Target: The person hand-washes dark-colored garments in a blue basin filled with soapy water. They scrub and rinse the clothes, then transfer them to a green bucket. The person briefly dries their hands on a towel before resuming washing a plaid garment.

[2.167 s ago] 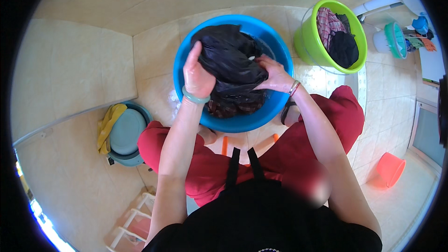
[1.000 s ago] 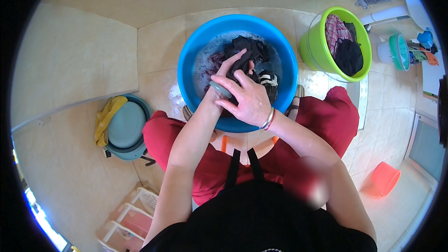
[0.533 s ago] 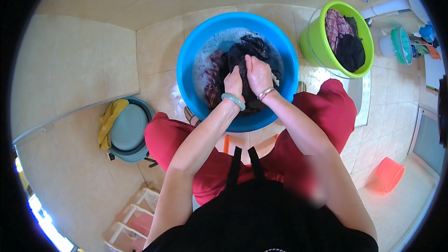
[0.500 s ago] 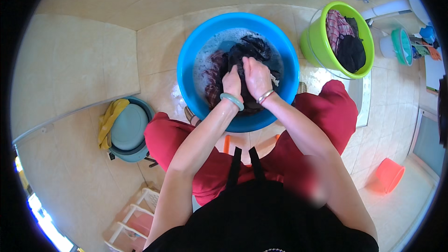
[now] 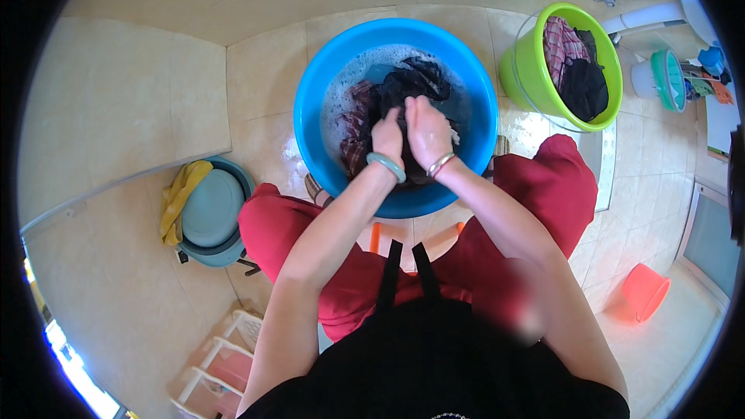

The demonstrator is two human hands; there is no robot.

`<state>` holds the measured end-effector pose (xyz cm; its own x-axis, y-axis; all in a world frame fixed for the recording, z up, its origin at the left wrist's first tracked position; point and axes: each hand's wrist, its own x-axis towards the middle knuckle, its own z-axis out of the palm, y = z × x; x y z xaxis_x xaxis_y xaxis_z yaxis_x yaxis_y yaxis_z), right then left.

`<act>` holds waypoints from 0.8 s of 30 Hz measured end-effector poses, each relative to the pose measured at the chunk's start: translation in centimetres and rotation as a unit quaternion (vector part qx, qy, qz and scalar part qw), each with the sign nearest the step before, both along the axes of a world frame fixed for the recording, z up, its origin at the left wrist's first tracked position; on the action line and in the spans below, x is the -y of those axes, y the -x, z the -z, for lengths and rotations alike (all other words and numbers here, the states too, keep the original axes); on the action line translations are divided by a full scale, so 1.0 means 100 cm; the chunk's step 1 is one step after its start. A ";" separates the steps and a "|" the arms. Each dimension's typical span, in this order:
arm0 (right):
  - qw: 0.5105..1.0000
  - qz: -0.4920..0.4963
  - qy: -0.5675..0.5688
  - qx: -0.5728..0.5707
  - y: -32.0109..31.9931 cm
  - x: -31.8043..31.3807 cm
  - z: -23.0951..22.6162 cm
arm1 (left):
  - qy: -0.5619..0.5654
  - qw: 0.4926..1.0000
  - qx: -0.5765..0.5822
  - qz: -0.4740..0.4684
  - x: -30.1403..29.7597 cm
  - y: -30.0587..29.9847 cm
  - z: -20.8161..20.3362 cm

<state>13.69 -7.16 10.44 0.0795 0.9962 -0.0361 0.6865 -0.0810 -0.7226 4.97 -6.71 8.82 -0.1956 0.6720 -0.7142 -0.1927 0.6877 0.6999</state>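
A large round blue basin of sudsy water stands on the floor between my knees. Dark wet cloth lies bunched in it, beside a maroon checked cloth at the left. My left hand, below a pale green bangle, is closed on the dark cloth. Close beside it my right hand, with a silver bracelet at the wrist, also has its fingers curled into the dark cloth. The fingertips of both hands are partly hidden in the folds.
A lime green bucket holding checked and black clothes stands at the far right. Stacked grey-blue basins with a yellow cloth are at the left. Nearer right is an orange-red bucket; a white rack stands at the near left.
Both hands remain on the dark cloth in nearly the same place. The cloth's folds and the foam around it have shifted slightly.
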 end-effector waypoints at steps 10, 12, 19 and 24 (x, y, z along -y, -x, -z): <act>0.988 0.047 0.123 -0.076 -0.031 -0.019 0.046 | 0.073 0.991 0.069 -0.082 0.011 -0.022 -0.010; 0.968 0.047 0.175 -0.175 -0.041 -0.017 0.069 | 0.038 0.995 0.072 -0.053 0.009 -0.025 -0.021; 0.911 -0.134 0.338 -0.194 -0.073 -0.037 0.032 | -0.221 0.947 -0.007 0.231 0.036 -0.011 -0.004; 0.992 -0.067 -0.028 0.104 -0.068 -0.021 0.014 | 0.005 0.972 0.214 -0.099 0.032 -0.010 0.004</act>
